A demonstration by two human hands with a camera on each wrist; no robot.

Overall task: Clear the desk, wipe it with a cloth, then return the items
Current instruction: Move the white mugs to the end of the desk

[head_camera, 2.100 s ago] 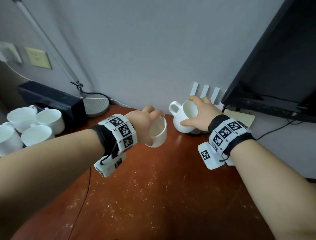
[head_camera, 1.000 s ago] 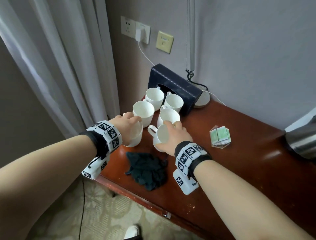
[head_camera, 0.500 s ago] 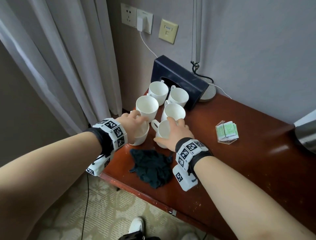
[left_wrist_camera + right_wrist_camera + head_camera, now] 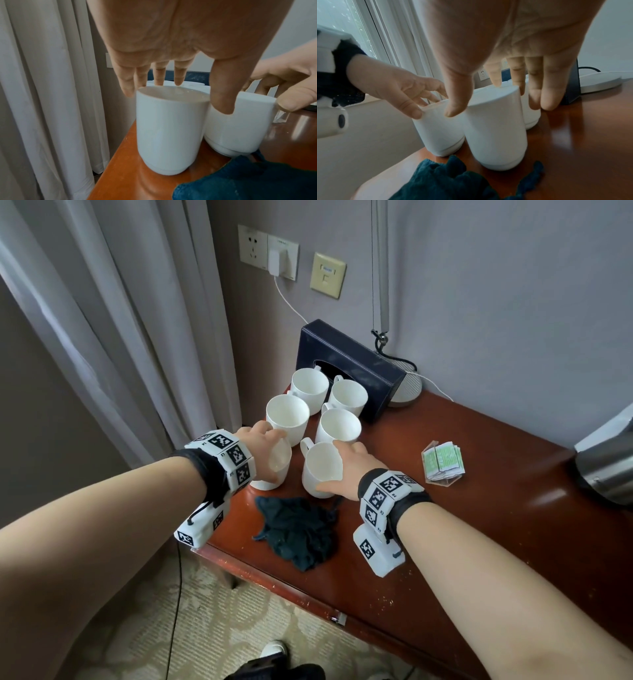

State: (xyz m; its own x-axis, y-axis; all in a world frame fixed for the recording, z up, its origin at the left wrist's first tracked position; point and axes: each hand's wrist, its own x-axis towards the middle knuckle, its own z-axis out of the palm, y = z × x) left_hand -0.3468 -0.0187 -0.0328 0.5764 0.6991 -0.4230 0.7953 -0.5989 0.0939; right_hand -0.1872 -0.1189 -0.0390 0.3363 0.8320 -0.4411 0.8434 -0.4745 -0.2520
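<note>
Two white mugs stand side by side on the red-brown desk (image 4: 479,542), just behind a crumpled dark cloth (image 4: 298,532). My left hand (image 4: 270,440) reaches down over the left mug (image 4: 274,470) and holds its rim, thumb on one side and fingers on the other. In the left wrist view that mug (image 4: 169,128) rests flat on the wood. My right hand (image 4: 334,469) spans the right mug (image 4: 322,470) from above in the same way. The right wrist view shows this mug (image 4: 496,128) standing on the desk, thumb and fingers at its rim.
Several more white mugs (image 4: 339,426) stand behind, in front of a dark tissue box (image 4: 359,371). A holder of green packets (image 4: 442,462) lies to the right and a steel kettle (image 4: 606,467) at the far right. The curtain (image 4: 102,337) hangs at left, past the desk edge.
Both hands carried a mug each from the desk's right end to its left end and set them down by the other mugs. Over the last half second they barely moved.
</note>
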